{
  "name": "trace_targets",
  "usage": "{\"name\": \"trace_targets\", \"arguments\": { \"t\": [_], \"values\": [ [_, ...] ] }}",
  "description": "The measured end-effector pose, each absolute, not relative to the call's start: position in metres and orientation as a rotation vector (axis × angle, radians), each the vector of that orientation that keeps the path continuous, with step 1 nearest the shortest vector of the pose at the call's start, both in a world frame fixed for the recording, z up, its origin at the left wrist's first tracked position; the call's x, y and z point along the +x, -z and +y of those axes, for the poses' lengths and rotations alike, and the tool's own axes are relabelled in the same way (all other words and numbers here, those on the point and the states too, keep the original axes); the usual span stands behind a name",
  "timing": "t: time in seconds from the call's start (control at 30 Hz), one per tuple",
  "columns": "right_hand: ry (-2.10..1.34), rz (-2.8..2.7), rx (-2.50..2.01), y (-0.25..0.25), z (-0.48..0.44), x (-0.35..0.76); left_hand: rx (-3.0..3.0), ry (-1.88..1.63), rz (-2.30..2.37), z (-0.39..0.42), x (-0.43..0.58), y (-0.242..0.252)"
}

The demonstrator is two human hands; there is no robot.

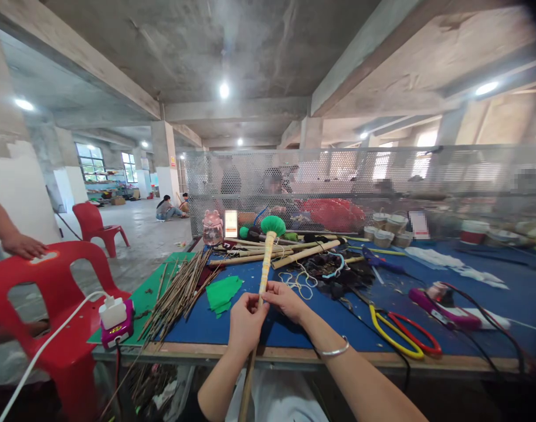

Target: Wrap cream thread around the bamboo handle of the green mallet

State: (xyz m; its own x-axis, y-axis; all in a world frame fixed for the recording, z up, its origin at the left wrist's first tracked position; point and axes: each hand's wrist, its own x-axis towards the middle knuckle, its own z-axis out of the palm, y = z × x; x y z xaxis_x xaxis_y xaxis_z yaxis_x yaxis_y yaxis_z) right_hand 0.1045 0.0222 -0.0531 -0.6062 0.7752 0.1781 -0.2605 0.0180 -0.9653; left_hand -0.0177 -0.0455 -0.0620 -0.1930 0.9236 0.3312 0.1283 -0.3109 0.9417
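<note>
Fingers [251, 300] of left hand [245, 327] and right hand [289, 300] pinch closed on the stick [267, 264], green head [273, 225] up, by the desk's [197, 331] near edge; wrapping seems in hand, calling next for even tension.

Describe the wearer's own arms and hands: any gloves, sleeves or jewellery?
The left hand and right hand are ungloved. A silver bracelet circles the right forearm near the wrist. Dark cloth, probably a sleeve, shows near the left elbow.

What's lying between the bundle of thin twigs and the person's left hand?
In the head view, a green sheet lies on the blue tabletop between the twigs and the left hand; dark-red material shows beside the twigs.
</note>
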Motion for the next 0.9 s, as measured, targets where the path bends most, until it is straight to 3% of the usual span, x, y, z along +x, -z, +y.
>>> {"name": "trace_targets", "arguments": {
  "t": [0.9],
  "values": [
    [-1.713,-1.476,-0.58,0.0481,0.0168,0.103,1.277,-1.546,1.135,-0.0468,-0.0194,0.0585]
  ]
}}
